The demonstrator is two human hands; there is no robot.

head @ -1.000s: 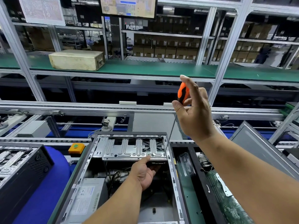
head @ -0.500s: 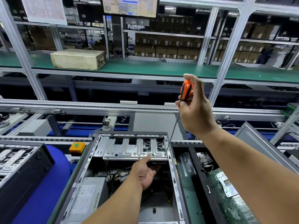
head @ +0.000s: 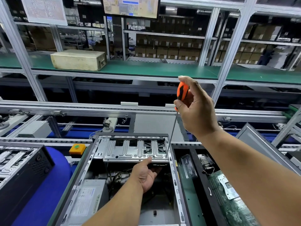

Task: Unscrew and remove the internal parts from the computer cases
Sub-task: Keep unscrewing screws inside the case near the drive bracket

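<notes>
One screw at the drive cage right edge, top of the open computer case. Our right hand pinches the screwdriver; keep the shaft square, press down. Left hand cups the cage's front lip, ready for the drop.

You won't make out any words here. The label on the power supply, the sheet posted top left and the monitor overhead all carry print too small and blurred to read.
</notes>
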